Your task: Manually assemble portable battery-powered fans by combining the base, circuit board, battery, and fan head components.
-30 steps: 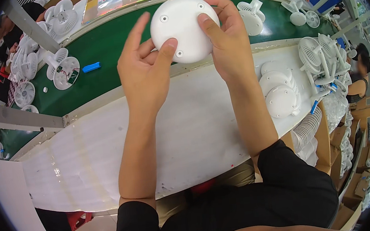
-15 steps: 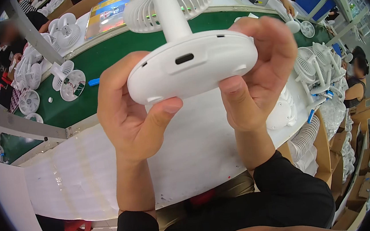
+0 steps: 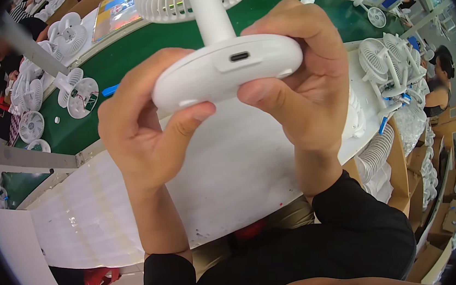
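Between my two hands is a small white desk fan (image 3: 210, 18), held up by its round base with the stem and caged head pointing away from me. A dark oval port shows on the rim of the base, facing me. My left hand (image 3: 144, 128) grips the left side of the base, thumb beneath it and fingers on top. At the right side, my right hand (image 3: 310, 79) holds it likewise, its thumb pressed along the lower edge. The upper part of the fan's head runs out of the picture.
A white-covered bench (image 3: 231, 180) lies below my hands, with a green conveyor belt (image 3: 116, 65) beyond. An opened fan base (image 3: 82, 98) with wires sits on the belt. Several fans (image 3: 379, 62) stand at the right, near a cardboard box (image 3: 400, 164). Other people are around.
The fan and both hands have shifted slightly left and up. My right hand has slid inward, its fingers and thumb now nearer the middle of the base.
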Tool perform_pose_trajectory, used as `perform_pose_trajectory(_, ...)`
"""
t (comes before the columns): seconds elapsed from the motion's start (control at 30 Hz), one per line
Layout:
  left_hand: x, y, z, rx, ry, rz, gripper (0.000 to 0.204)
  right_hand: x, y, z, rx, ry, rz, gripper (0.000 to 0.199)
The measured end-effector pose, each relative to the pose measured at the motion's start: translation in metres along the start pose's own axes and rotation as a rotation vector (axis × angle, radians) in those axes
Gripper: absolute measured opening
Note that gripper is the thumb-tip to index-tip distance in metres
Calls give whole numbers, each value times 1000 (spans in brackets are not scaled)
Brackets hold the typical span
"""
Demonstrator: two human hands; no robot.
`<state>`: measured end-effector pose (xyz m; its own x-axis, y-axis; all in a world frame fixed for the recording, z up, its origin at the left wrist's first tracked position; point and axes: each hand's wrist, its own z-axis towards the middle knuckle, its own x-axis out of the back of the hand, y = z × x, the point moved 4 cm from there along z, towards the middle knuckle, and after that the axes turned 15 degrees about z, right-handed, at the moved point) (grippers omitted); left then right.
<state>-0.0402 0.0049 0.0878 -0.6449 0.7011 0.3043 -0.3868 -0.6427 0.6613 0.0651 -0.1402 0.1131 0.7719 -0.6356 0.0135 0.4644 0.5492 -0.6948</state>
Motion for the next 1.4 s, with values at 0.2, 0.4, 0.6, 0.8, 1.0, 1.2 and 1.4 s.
perform_pose_trajectory(0.2,-14,-12,1,424,271,-812,32,-16,24,-5,221,-46,-39,44)
perform_pose_trajectory(0.4,42,-43,-13,350,624,-571,43,-75,32,-11,84,-198,54,61)
perform_pose_trajectory(0.6,50,-30,-3,-12,469,-323,41,-86,37,-23,-330,-244,526,48)
perform_pose_trajectory(0.8,38,-15,-8,-10,450,-237,37,-89,49,-38,-557,-105,878,55)
perform_pose_trajectory(1.0,41,-7,-16,71,566,-154,35,-96,62,-37,-587,-147,1085,60)
perform_pose_trajectory(1.2,47,0,-5,93,675,-60,33,-105,66,-35,-391,-143,1030,63)
perform_pose_trajectory(1.4,39,8,-8,147,592,147,35,-100,67,-36,-559,-137,958,65)
